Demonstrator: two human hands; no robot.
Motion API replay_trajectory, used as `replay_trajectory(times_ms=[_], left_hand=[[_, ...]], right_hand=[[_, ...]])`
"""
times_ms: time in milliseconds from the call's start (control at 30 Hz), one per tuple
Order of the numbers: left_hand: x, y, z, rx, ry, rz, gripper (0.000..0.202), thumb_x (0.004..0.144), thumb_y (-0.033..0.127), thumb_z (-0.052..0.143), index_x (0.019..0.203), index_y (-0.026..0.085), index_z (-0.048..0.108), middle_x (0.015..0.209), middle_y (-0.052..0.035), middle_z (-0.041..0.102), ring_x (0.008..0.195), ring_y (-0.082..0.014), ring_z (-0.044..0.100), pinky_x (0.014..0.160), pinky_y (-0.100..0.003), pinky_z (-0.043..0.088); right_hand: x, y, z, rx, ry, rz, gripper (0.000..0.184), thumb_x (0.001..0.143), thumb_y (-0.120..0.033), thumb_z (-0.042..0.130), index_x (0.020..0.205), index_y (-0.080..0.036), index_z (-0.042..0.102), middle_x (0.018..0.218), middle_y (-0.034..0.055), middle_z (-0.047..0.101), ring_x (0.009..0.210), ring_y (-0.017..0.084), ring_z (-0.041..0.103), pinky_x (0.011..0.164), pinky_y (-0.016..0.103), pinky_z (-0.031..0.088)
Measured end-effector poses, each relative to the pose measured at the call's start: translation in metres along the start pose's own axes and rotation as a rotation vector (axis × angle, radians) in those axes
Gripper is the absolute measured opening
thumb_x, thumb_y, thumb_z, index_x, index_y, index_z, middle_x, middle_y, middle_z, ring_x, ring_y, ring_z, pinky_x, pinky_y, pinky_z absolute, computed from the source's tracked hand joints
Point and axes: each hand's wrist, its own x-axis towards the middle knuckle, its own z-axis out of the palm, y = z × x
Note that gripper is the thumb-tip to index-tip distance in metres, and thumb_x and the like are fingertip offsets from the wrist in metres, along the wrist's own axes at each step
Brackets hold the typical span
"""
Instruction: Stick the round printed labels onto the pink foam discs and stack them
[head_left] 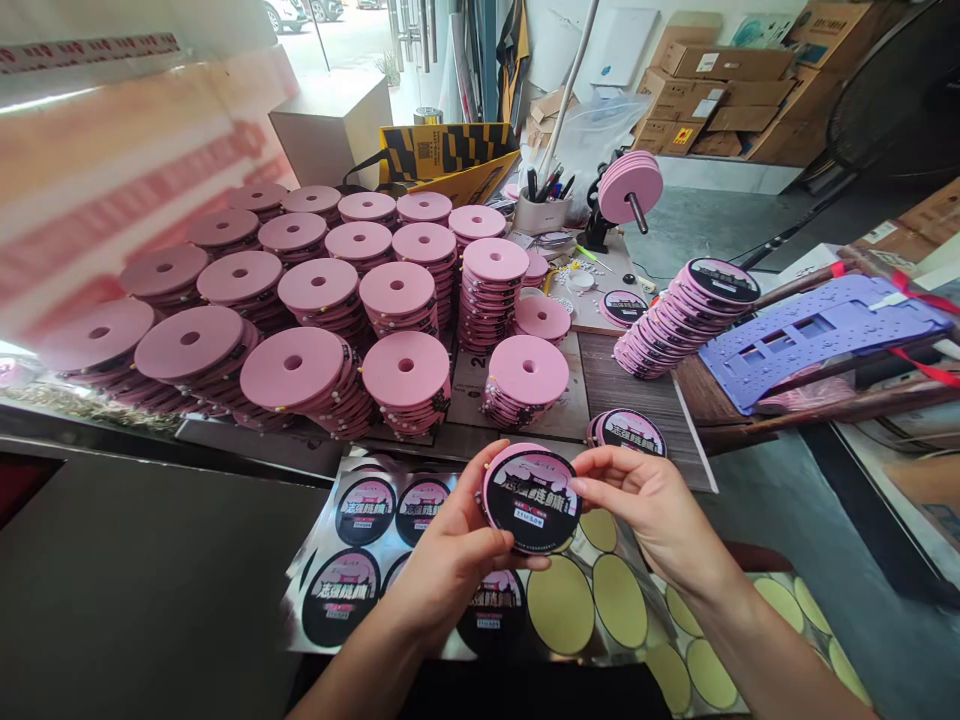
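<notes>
My left hand (450,560) holds a pink foam spool (489,505) by its left side and lower edge, tilted toward me. A round black and pink sticker (534,515) with printed characters covers its face. The fingers of my right hand (645,500) are closed on the right edge of the sticker; how far it adheres there I cannot tell. Under my hands lies a sticker sheet (394,562), with several round stickers at the left and bare yellowish circles at the right. Just beyond my right hand, a few labelled spools (634,432) lie on the table.
Many stacks of plain pink spools (294,370) fill the table's left and middle. A leaning stack of labelled spools (667,325) stands at the right edge. Behind are a winder (600,215) bearing pink discs, a pen holder (541,212), cardboard boxes (690,95) and a fan (892,100).
</notes>
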Motion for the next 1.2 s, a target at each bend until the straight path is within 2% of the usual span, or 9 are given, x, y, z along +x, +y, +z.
replay_trajectory(times_ms=[400,533,667,767,867,967,1033,1100,1200], left_hand=[[-0.001,-0.005,0.002,0.129,-0.001,0.128,0.064,0.072,0.007,0.053,0.129,0.032,0.035,0.130,-0.0042,0.043,0.098,-0.0205,0.051,0.073,-0.031,0.051],[-0.004,-0.005,0.005,0.297,0.021,0.252,0.055,0.079,0.012,0.050,0.128,0.034,0.038,0.131,-0.0003,0.044,0.111,-0.0196,0.046,0.087,-0.027,0.045],[-0.005,-0.007,0.008,0.473,0.039,0.329,0.051,0.081,0.012,0.049,0.127,0.035,0.040,0.131,0.0021,0.045,0.121,-0.0184,0.039,0.103,-0.028,0.031],[0.003,-0.014,0.013,0.419,0.105,0.277,0.048,0.081,0.022,0.051,0.126,0.032,0.038,0.127,-0.0031,0.047,0.108,-0.0213,0.050,0.085,-0.030,0.048],[0.014,-0.023,0.016,0.373,0.112,0.198,0.055,0.084,0.034,0.046,0.134,0.031,0.023,0.128,-0.0106,0.044,0.094,-0.0233,0.057,0.063,-0.032,0.055],[0.023,-0.032,0.004,0.653,0.066,0.229,0.065,0.085,0.029,0.044,0.139,0.031,0.008,0.135,-0.0127,0.039,0.108,-0.0243,0.052,0.082,-0.042,0.050],[0.025,-0.036,-0.015,1.019,0.024,0.294,0.061,0.082,0.020,0.048,0.136,0.028,0.022,0.133,-0.0114,0.044,0.116,-0.0240,0.046,0.096,-0.047,0.038],[0.026,-0.039,-0.039,1.367,-0.029,0.351,0.047,0.078,0.013,0.049,0.123,0.025,0.045,0.124,-0.0101,0.053,0.116,-0.0248,0.046,0.098,-0.048,0.036],[0.025,-0.042,-0.072,1.737,-0.028,0.408,0.043,0.076,0.009,0.047,0.116,0.023,0.053,0.123,-0.0099,0.055,0.117,-0.0264,0.046,0.097,-0.050,0.036]], right_hand=[[0.001,-0.003,0.010,-0.115,0.093,-0.115,0.015,0.054,-0.026,0.073,0.063,-0.016,0.067,0.060,0.0016,0.066,0.054,0.012,0.057,0.053,0.021,0.047],[0.001,-0.001,0.014,-0.236,0.120,-0.218,0.013,0.064,-0.029,0.066,0.069,-0.017,0.065,0.064,0.0029,0.065,0.057,0.015,0.060,0.055,0.025,0.049],[-0.004,0.000,0.019,-0.544,0.235,-0.347,0.022,0.069,-0.029,0.062,0.088,-0.019,0.064,0.069,0.0013,0.061,0.054,0.012,0.055,0.051,0.023,0.046],[-0.008,0.002,0.016,-0.451,0.152,-0.287,0.039,0.070,-0.032,0.063,0.107,-0.021,0.056,0.079,0.0018,0.062,0.056,0.012,0.056,0.051,0.022,0.046],[-0.002,0.004,-0.007,-0.182,0.048,-0.210,0.034,0.072,-0.036,0.063,0.101,-0.019,0.058,0.087,0.0045,0.066,0.077,0.016,0.062,0.067,0.026,0.050],[0.017,0.005,-0.052,-0.111,0.309,-0.222,0.040,0.064,-0.041,0.068,0.096,-0.019,0.060,0.092,0.0069,0.067,0.077,0.017,0.062,0.057,0.024,0.048],[0.034,0.009,-0.084,-0.162,0.431,-0.197,0.049,0.056,-0.046,0.071,0.094,-0.017,0.060,0.085,0.0077,0.068,0.064,0.016,0.059,0.045,0.021,0.040],[0.049,0.016,-0.105,-0.228,0.431,-0.169,0.053,0.052,-0.051,0.070,0.091,-0.015,0.061,0.077,0.0077,0.068,0.054,0.014,0.055,0.040,0.021,0.035],[0.063,0.026,-0.115,-0.281,0.404,-0.162,0.053,0.054,-0.055,0.066,0.089,-0.015,0.061,0.070,0.0063,0.066,0.050,0.013,0.052,0.041,0.023,0.036]])
